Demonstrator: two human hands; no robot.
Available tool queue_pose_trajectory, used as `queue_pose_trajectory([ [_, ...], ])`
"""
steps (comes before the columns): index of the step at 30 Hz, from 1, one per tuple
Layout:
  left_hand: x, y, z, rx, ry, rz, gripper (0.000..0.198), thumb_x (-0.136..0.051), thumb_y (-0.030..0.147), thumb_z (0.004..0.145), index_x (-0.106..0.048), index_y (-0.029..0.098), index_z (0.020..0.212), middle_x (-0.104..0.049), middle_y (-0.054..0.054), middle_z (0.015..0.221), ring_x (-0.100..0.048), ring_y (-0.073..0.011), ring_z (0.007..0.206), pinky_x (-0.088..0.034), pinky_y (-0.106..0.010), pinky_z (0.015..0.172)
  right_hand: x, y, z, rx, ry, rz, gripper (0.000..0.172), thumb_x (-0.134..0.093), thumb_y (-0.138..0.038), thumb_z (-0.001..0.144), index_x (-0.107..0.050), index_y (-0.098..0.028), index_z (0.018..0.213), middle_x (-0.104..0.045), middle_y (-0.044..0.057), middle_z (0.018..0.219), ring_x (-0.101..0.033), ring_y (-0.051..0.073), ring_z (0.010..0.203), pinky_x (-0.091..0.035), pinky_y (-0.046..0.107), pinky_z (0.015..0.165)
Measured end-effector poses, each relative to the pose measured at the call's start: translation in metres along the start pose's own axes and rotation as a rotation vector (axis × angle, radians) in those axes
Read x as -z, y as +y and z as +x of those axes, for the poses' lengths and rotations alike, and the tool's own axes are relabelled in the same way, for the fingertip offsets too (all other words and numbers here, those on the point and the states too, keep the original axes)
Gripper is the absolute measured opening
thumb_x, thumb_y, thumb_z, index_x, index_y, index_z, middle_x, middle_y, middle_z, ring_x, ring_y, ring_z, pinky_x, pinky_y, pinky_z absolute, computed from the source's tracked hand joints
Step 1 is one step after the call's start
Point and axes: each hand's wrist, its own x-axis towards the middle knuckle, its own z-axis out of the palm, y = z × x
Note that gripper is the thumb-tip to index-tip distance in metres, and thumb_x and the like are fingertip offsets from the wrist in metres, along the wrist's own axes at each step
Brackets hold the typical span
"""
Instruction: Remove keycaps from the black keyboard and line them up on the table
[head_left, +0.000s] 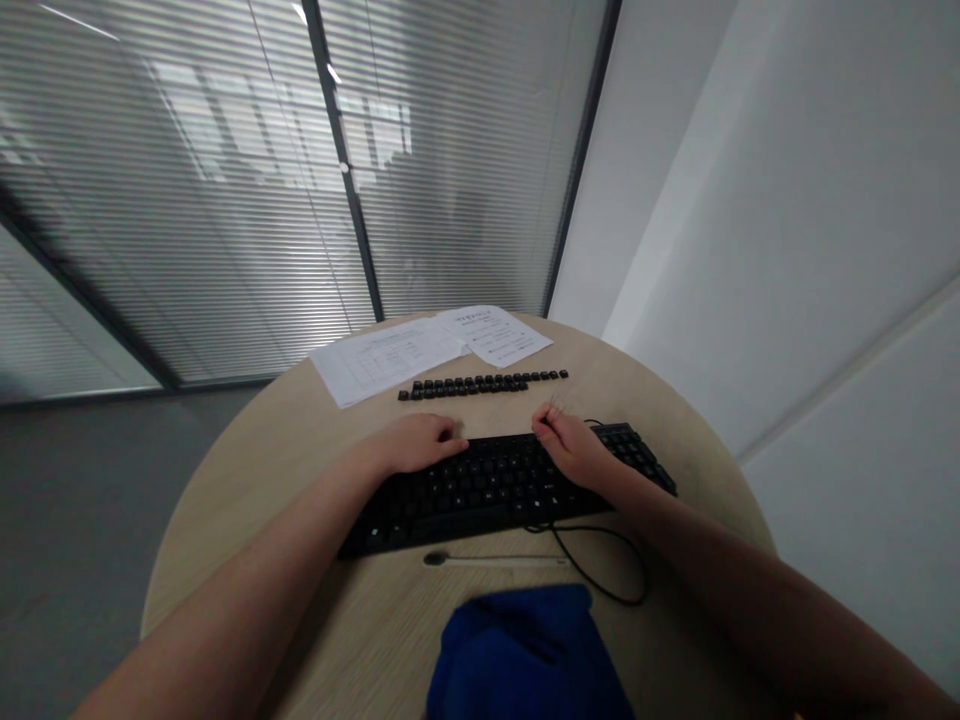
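Observation:
A black keyboard (480, 490) lies slightly tilted across the round table. My left hand (420, 443) rests at its upper left edge, thumb along the rim and fingers curled over the back, gripping it. Above the keyboard's right half, my right hand (568, 447) is closed in a pinch. Thin wires of what looks like a wire keycap puller (555, 403) stick out from its fingers. Behind the keyboard, loose black keycaps (469, 386) stand in two rows. The keys under my hands are partly hidden.
Printed sheets (390, 355) lie at the table's far side. In front of the keyboard are a thin brush (495, 561) with a dark head and a looped black cable (634, 595). A blue cloth (525, 655) is nearest me. Blinds (465, 200) and a white wall (825, 200) stand beyond the table (225, 480).

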Motion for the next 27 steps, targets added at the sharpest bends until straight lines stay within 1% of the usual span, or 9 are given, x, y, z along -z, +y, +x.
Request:
queue_pose_trajectory([
  [7, -0.001, 0.001, 0.0, 0.008, 0.029, -0.038, 0.044, -0.043, 0.059, 0.086, -0.066, 0.021, 0.083, -0.071, -0.009, 0.086, -0.06, -0.0221, 0.074, -0.041, -0.032, 0.067, -0.001, 0.0, 0.0, 0.014, -0.032, -0.024, 0.015, -0.043, -0.032, 0.096, -0.05, -0.021, 0.089, -0.057, 0.001, 0.071, -0.056, 0.018, 0.066, -0.036, 0.029, 0.065],
  [9, -0.002, 0.0, -0.001, 0.004, 0.04, -0.048, 0.045, -0.043, 0.06, 0.086, -0.066, 0.021, 0.083, -0.071, -0.009, 0.087, -0.061, -0.023, 0.075, -0.041, -0.032, 0.067, -0.001, 0.0, -0.001, 0.016, -0.011, -0.015, 0.015, -0.043, -0.032, 0.096, -0.05, -0.021, 0.088, -0.057, 0.001, 0.071, -0.056, 0.018, 0.067, -0.037, 0.029, 0.065],
  [12, -0.002, -0.001, -0.001, 0.009, 0.061, -0.059, 0.044, -0.045, 0.06, 0.085, -0.067, 0.022, 0.083, -0.071, -0.009, 0.089, -0.061, -0.0236, 0.078, -0.042, -0.032, 0.069, 0.0, 0.001, -0.003, -0.009, 0.043, 0.015, 0.015, -0.041, -0.032, 0.096, -0.049, -0.021, 0.088, -0.056, 0.0, 0.068, -0.054, 0.017, 0.062, -0.037, 0.029, 0.062],
  [18, -0.001, 0.0, -0.002, 0.025, 0.058, -0.066, 0.043, -0.046, 0.058, 0.085, -0.067, 0.021, 0.08, -0.07, -0.009, 0.085, -0.061, -0.0233, 0.078, -0.042, -0.032, 0.069, -0.004, 0.005, -0.008, -0.073, 0.048, 0.091, 0.017, -0.041, -0.035, 0.097, -0.048, -0.022, 0.09, -0.052, -0.003, 0.058, -0.051, 0.015, 0.051, -0.037, 0.027, 0.054],
  [19, -0.001, 0.0, -0.002, 0.024, 0.054, -0.066, 0.043, -0.046, 0.058, 0.085, -0.067, 0.021, 0.08, -0.071, -0.008, 0.085, -0.061, -0.0232, 0.078, -0.042, -0.031, 0.069, -0.005, 0.006, -0.008, -0.079, 0.074, 0.121, 0.018, -0.04, -0.037, 0.097, -0.047, -0.022, 0.089, -0.052, -0.003, 0.058, -0.05, 0.014, 0.05, -0.038, 0.027, 0.054],
  [23, 0.001, 0.003, -0.003, 0.011, 0.041, -0.054, 0.042, -0.045, 0.056, 0.086, -0.066, 0.021, 0.083, -0.071, -0.009, 0.088, -0.062, -0.023, 0.078, -0.042, -0.032, 0.069, -0.007, 0.014, -0.004, -0.172, 0.317, 0.326, 0.028, -0.03, -0.046, 0.1, -0.042, -0.023, 0.089, -0.05, -0.005, 0.059, -0.048, 0.012, 0.046, -0.038, 0.025, 0.049],
  [24, 0.001, 0.003, -0.004, 0.008, 0.039, -0.042, 0.042, -0.044, 0.056, 0.087, -0.066, 0.02, 0.084, -0.071, -0.01, 0.089, -0.062, -0.0233, 0.079, -0.042, -0.032, 0.069, -0.007, 0.015, -0.003, -0.186, 0.348, 0.35, 0.029, -0.029, -0.047, 0.1, -0.041, -0.023, 0.089, -0.05, -0.005, 0.059, -0.048, 0.012, 0.045, -0.037, 0.024, 0.047],
  [25, 0.002, 0.004, -0.004, 0.009, 0.036, -0.031, 0.042, -0.044, 0.056, 0.087, -0.066, 0.02, 0.084, -0.071, -0.01, 0.089, -0.062, -0.0237, 0.079, -0.042, -0.032, 0.069, -0.007, 0.017, -0.003, -0.181, 0.345, 0.346, 0.029, -0.03, -0.047, 0.1, -0.041, -0.023, 0.09, -0.049, -0.005, 0.059, -0.048, 0.012, 0.045, -0.037, 0.024, 0.048],
  [27, 0.003, 0.006, -0.006, 0.02, 0.032, -0.012, 0.041, -0.043, 0.054, 0.088, -0.066, 0.02, 0.085, -0.071, -0.01, 0.089, -0.062, -0.024, 0.079, -0.043, -0.033, 0.069, -0.007, 0.017, -0.004, -0.125, 0.28, 0.273, 0.024, -0.035, -0.044, 0.099, -0.043, -0.023, 0.09, -0.051, -0.005, 0.06, -0.05, 0.012, 0.047, -0.04, 0.025, 0.052],
])
